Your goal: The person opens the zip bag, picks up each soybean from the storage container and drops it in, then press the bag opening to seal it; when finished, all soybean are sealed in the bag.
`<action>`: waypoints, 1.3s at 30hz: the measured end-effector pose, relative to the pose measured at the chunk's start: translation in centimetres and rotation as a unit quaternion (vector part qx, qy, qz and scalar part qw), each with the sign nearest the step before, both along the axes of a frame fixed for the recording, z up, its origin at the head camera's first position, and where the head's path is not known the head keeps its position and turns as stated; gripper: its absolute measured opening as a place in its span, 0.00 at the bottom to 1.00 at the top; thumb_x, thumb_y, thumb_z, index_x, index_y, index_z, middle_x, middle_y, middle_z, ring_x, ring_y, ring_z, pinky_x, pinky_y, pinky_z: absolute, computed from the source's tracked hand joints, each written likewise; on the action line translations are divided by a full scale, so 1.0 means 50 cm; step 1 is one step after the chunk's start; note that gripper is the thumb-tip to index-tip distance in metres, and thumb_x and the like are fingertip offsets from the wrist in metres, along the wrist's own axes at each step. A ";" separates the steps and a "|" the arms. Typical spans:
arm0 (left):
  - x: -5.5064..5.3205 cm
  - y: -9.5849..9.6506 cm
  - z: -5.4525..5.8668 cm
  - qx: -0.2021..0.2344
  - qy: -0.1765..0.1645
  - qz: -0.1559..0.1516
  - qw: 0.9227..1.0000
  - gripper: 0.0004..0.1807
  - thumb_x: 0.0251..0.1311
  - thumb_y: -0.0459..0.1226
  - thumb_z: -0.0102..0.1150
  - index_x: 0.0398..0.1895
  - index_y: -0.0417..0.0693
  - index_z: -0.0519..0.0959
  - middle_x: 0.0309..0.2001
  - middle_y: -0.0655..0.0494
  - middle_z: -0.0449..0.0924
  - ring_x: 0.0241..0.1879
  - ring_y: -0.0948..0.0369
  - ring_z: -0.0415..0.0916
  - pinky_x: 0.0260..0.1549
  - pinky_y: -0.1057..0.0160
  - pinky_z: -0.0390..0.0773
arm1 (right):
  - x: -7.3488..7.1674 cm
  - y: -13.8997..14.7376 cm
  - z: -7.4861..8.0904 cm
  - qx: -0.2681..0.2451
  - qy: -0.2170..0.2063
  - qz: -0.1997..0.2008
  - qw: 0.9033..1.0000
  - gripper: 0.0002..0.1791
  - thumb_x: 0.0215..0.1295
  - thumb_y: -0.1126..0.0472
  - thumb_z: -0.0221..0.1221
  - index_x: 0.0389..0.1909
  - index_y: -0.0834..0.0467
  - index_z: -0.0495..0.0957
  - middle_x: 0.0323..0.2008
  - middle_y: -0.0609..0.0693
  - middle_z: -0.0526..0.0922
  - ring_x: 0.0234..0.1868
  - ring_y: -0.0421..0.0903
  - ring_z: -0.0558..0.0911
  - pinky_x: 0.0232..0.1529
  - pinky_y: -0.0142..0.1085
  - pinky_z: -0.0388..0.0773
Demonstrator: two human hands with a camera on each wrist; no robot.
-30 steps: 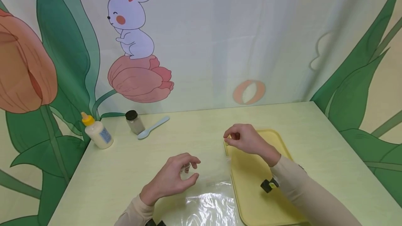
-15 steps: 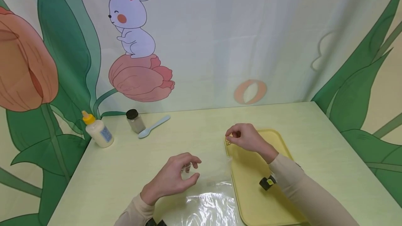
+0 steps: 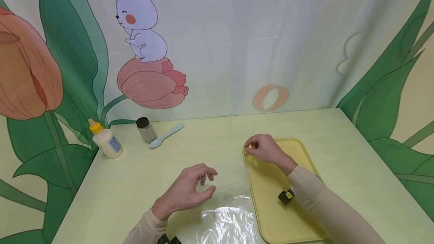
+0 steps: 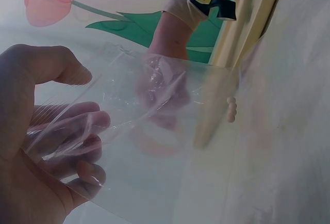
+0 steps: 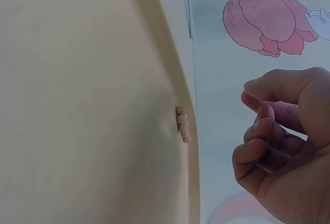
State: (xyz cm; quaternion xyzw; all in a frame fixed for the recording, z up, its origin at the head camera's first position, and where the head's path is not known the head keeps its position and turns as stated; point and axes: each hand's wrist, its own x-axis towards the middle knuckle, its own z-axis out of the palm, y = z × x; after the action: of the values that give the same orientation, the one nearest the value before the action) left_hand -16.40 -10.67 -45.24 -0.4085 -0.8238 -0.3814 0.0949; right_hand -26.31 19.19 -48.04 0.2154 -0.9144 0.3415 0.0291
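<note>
My left hand [image 3: 186, 189] hovers over a clear plastic bag [image 3: 227, 221], thumb held apart from loosely curved fingers. In the left wrist view, the film spreads over these fingers; whether they sit inside the bag is unclear. Above the far left corner of a yellow tray [image 3: 271, 199] is my right hand [image 3: 266, 148], fingers curled. Its thumb and index tips come together in the right wrist view, with nothing visible between them. A short row of small beige balls [image 5: 182, 124] lies in the tray against its rim, below those fingertips.
At the back left stand a white bottle with a yellow cap [image 3: 107, 142] and a black-lidded jar [image 3: 147, 131]. A pale blue spoon [image 3: 166, 136] lies beside the jar. Behind the table hangs a printed cloth [image 3: 217, 48]. The bag's edge lies near the tray's left rim.
Both hands hold almost the same pose. The right hand and sleeve shift very slightly, and the small balls below its fingertips now show more clearly.
</note>
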 end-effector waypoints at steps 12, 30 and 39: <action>-0.002 -0.002 0.000 0.000 0.003 -0.003 1.000 0.15 0.51 0.34 0.66 0.45 0.49 0.80 0.33 0.64 0.78 0.26 0.65 0.71 0.26 0.67 0.76 | -0.013 0.000 -0.012 0.038 -0.034 -0.025 0.998 0.05 0.58 0.62 0.65 0.34 0.58 0.86 0.22 0.44 0.77 0.22 0.39 0.70 0.26 0.32 0.67; 0.001 -0.002 0.003 -0.003 -0.009 -0.005 1.000 0.15 0.51 0.34 0.66 0.45 0.46 0.80 0.33 0.58 0.80 0.26 0.62 0.72 0.26 0.67 0.75 | -0.026 0.000 -0.022 0.101 -0.067 -0.054 0.991 0.05 0.55 0.63 0.65 0.32 0.57 0.87 0.25 0.45 0.81 0.25 0.40 0.73 0.27 0.32 0.69; 0.000 -0.004 0.002 -0.005 -0.008 -0.004 1.000 0.16 0.51 0.34 0.66 0.45 0.46 0.80 0.33 0.58 0.80 0.26 0.62 0.72 0.26 0.67 0.75 | -0.030 -0.002 -0.025 0.110 -0.078 -0.054 0.989 0.06 0.54 0.65 0.63 0.32 0.57 0.87 0.30 0.48 0.85 0.27 0.42 0.74 0.28 0.33 0.71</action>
State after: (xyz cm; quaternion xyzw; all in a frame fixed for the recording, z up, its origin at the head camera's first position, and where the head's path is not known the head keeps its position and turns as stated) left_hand -16.41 -10.85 -45.14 -0.4093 -0.8246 -0.3813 0.0843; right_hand -27.81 19.11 -49.30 0.1400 -0.9563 0.2522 -0.0474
